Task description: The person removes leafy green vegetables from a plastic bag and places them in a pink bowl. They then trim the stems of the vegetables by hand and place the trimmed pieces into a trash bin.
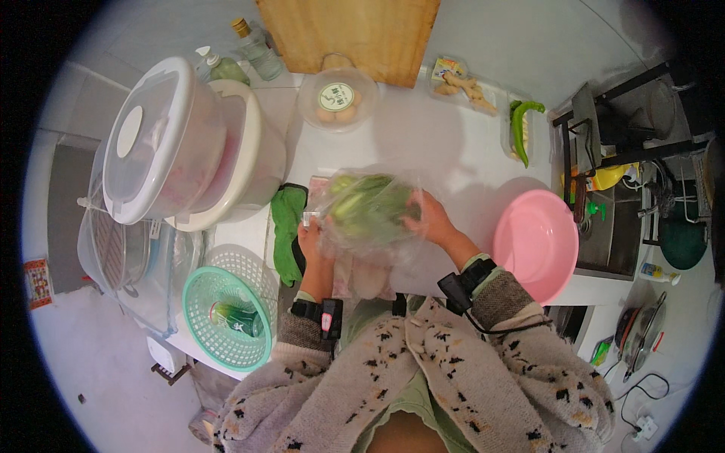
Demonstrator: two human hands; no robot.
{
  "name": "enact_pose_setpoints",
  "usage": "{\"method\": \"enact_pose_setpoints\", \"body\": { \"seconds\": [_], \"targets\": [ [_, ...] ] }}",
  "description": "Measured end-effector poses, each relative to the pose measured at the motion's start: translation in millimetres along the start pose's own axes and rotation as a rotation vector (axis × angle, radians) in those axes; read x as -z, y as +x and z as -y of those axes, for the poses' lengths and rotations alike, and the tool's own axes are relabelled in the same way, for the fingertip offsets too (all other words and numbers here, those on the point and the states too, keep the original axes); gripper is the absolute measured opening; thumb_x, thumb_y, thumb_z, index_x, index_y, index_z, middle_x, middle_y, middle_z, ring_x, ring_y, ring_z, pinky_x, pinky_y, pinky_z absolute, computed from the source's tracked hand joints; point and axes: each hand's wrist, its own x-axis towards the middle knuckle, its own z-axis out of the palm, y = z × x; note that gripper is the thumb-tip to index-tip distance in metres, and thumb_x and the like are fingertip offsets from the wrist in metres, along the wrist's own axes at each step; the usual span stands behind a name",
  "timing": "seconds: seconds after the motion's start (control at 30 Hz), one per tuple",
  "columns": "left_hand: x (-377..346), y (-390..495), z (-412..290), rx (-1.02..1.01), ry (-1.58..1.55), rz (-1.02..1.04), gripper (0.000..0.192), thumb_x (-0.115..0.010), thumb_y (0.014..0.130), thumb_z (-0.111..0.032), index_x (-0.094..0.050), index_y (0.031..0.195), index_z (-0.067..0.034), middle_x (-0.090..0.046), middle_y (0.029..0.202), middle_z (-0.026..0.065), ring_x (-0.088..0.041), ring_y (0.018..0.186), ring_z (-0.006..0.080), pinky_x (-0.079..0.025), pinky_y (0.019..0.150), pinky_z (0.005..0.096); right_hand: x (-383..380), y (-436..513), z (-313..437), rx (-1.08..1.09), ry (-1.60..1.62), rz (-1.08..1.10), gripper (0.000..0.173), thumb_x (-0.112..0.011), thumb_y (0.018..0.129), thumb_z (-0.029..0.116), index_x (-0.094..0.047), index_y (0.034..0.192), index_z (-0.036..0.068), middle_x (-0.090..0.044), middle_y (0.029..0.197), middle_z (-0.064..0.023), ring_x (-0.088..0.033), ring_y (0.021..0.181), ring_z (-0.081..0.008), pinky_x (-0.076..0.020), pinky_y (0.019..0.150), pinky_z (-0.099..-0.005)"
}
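A clear plastic bag [345,238] with leafy green vegetables [368,206] in it is held over the white counter in front of me. My left hand [316,240] pinches the near left part of the bag, beside a small white label. My right hand [431,221] grips the leaves at the right end; whether its fingers are inside the bag or outside it, I cannot tell. The greens look blurred. Partly hidden beneath the bag lies a pink patterned board or mat [341,286]. A green cloth [286,232] lies just left of my left hand.
To the right stands a pink basin [535,243] beside a metal sink [609,232]. Stacked lidded containers [249,164] and a mint-green basket [226,357] occupy the left. Behind are a tub of eggs [340,116], a wooden board [351,39], ginger [467,90] and a green pepper [519,133].
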Motion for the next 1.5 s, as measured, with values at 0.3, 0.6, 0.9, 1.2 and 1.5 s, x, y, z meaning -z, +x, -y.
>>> {"method": "enact_pose_setpoints", "body": {
  "seconds": [0.3, 0.6, 0.9, 1.2, 1.5],
  "targets": [
    [-12.7, -9.8, -5.1, 0.071, 0.162, 0.146, 0.012, -0.052, 0.089, -0.019, -0.051, 0.092, -0.007, -0.056, 0.066, 0.0006, -0.050, 0.048, 0.0082, -0.040, 0.043, 0.0219, -35.4, 17.0, 26.6, -0.070, -0.577, 0.141, 0.103, -0.077, 0.055, 0.030, -0.019, 0.137, 0.010, -0.028, 0.128, -0.0290, -0.034, 0.116, -0.0443, -0.0346, 0.095, -0.0445],
    [-20.2, 6.4, -24.6, -0.061, 0.203, 0.141, 0.011, -0.054, 0.088, -0.019, -0.053, 0.087, -0.008, -0.053, 0.062, -0.0005, -0.047, 0.045, 0.0078, -0.039, 0.041, 0.0228, -27.5, 14.2, 29.8, -0.059, -0.483, 0.211, 0.071, -0.065, 0.070, 0.017, -0.031, 0.132, 0.013, -0.049, 0.108, -0.0188, -0.049, 0.101, -0.0349, -0.0425, 0.085, -0.0420],
    [-27.9, 24.9, -40.1, -0.149, 0.232, 0.063, 0.008, -0.056, 0.086, -0.013, -0.056, 0.082, -0.007, -0.056, 0.068, -0.0019, -0.045, 0.051, 0.0054, -0.037, 0.046, 0.0199, 22.8, -29.5, 53.9, 0.069, -0.212, 0.060, 0.060, -0.065, 0.068, 0.015, -0.044, 0.124, 0.014, -0.052, 0.118, -0.0154, -0.049, 0.110, -0.0326, -0.0406, 0.092, -0.0387],
    [-11.6, 53.9, -49.1, -0.202, 0.350, 0.175, 0.009, -0.059, 0.083, -0.013, -0.055, 0.081, -0.006, -0.054, 0.067, -0.0012, -0.048, 0.053, 0.0074, -0.038, 0.046, 0.0219, 29.2, -38.8, 60.8, 0.156, 0.025, -0.098, 0.052, -0.061, 0.060, -0.001, -0.058, 0.111, 0.011, -0.058, 0.106, -0.0109, -0.054, 0.099, -0.0265, -0.0422, 0.087, -0.0321],
    [11.4, 55.0, -72.9, -0.400, 0.368, -0.049, 0.008, -0.055, 0.085, -0.010, -0.052, 0.087, -0.003, -0.055, 0.076, 0.0016, -0.050, 0.058, 0.0089, -0.042, 0.054, 0.0223, 40.5, -45.0, -1.0, 0.011, -0.215, -0.308, 0.048, -0.056, 0.057, -0.012, -0.058, 0.100, 0.009, -0.056, 0.093, -0.0096, -0.053, 0.093, -0.0288, -0.0450, 0.077, -0.0332]
  ]
}}
